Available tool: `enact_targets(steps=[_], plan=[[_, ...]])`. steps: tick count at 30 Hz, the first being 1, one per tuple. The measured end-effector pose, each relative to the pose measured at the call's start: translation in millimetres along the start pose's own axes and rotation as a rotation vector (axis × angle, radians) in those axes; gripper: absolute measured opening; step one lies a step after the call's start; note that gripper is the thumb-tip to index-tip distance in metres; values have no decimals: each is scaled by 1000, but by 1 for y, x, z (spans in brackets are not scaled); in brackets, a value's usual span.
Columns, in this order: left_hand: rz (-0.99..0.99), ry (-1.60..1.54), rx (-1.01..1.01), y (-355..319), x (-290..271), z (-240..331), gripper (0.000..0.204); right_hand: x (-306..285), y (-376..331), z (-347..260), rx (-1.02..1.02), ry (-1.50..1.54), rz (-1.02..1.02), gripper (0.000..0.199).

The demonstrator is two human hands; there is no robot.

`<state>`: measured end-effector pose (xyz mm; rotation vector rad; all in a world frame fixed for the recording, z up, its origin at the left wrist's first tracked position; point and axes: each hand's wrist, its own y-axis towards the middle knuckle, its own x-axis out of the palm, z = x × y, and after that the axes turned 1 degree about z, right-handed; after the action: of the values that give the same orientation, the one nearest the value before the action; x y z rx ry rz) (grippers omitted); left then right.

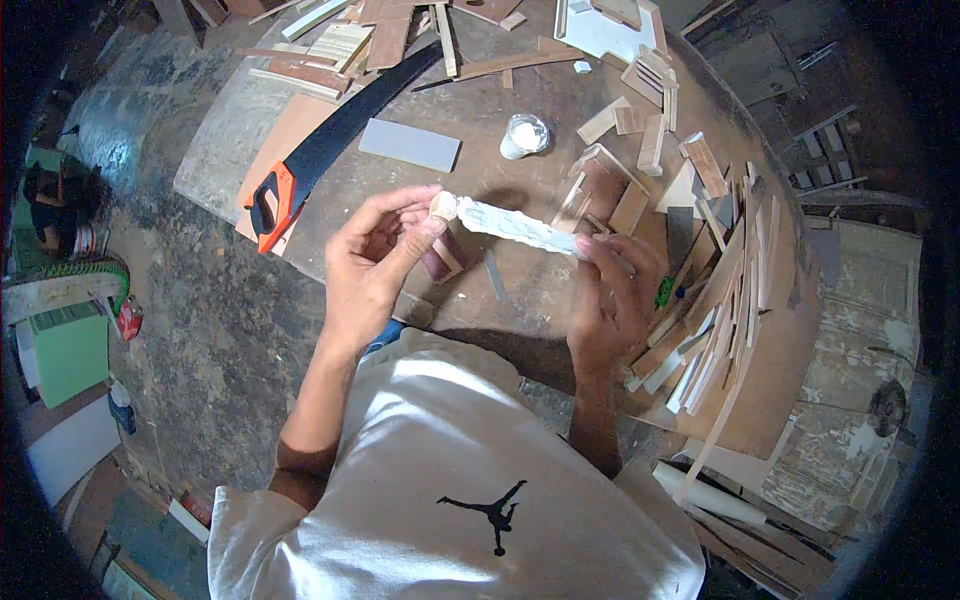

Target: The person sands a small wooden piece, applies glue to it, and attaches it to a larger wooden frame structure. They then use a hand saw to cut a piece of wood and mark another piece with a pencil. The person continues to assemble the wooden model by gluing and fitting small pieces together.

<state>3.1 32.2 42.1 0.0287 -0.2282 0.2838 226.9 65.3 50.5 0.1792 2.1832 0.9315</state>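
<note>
Between the thumb and fingers of my left hand (368, 265) is a small round pale piece (443, 206), perhaps wood. My right hand (612, 295) pinches one end of a flat stick (518, 229) thickly smeared with white paste. The stick's other end is right by the round piece; whether they touch I cannot tell. Both hands are raised over the near edge of the worktable. Beyond them stands a small clear cup (525, 136) with white paste in it. A flat grey rectangular board (410, 146) lies left of the cup.
A handsaw (350, 125) with a black blade and orange handle lies at the table's left. Wooden strips (725, 300) are heaped along the right side, and more offcuts (390, 35) lie at the far edge. A thin grey strip (496, 276) lies below the stick.
</note>
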Motion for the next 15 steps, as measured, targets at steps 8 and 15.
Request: enact_targets(steps=[8, 15], plan=[[-20, -14, -25, -3, -1, 1, 29, -2, -3, 1, -9, -39, 6, 32], [-26, -25, -19, 0, 2, 1, 29, 2, -7, 5, 78, 39, 66, 31]])
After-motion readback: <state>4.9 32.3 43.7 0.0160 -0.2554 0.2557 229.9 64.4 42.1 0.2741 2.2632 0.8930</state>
